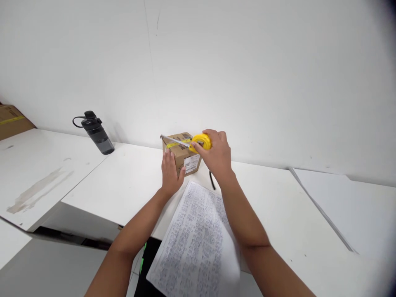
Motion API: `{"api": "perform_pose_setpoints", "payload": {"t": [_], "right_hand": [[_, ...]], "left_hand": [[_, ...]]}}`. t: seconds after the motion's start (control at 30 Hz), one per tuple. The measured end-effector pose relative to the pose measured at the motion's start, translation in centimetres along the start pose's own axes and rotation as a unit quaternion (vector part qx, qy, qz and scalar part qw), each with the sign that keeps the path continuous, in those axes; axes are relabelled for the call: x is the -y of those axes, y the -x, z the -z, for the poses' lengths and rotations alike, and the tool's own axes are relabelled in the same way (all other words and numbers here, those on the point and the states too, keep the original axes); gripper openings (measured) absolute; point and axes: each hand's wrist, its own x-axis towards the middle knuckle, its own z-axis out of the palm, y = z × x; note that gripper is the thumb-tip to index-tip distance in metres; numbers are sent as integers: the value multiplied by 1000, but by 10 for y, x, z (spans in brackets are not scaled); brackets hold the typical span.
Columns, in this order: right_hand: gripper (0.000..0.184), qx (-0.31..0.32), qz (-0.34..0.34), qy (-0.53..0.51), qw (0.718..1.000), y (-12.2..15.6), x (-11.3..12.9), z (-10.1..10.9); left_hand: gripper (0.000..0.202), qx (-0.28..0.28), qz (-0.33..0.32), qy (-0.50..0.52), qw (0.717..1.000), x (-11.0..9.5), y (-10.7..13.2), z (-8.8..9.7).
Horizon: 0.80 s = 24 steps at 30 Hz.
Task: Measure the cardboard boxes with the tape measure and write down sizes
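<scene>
A small brown cardboard box (177, 160) with yellow tape and a white label stands on the white table against the wall. My left hand (171, 171) lies against the box's near left side, fingers stretched out and thumb spread towards the label. In my right hand (218, 150) is a yellow tape measure (201, 141), held just above the right part of the box. Its metal blade (175, 140) is pulled out leftward across the box top, and the hooked end reaches the far left edge. Whether the blade touches the cardboard I cannot tell.
Handwritten sheets (198, 239) hang over the table's near edge, between my forearms. A short black strip (212, 180) lies by my right wrist. A dark water bottle (98, 134) stands left, near another carton (14, 121). Large white sheets (334, 202) lie at right.
</scene>
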Motion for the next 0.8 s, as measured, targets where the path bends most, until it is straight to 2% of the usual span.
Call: {"api": "perform_pose_setpoints", "payload": {"t": [0.13, 0.3, 0.63, 0.8], "right_hand": [[42, -23, 11, 39, 999, -1, 0, -4], [43, 25, -2, 101, 995, -3, 0, 1], [42, 97, 6, 155, 983, -1, 6, 13], [43, 103, 7, 155, 983, -2, 5, 13]], "left_hand": [[80, -11, -47, -47, 998, 3, 1, -2], [83, -50, -112, -95, 988, 3, -1, -4], [85, -18, -92, -110, 989, 4, 0, -1], [84, -11, -84, -111, 990, 3, -1, 0]]}}
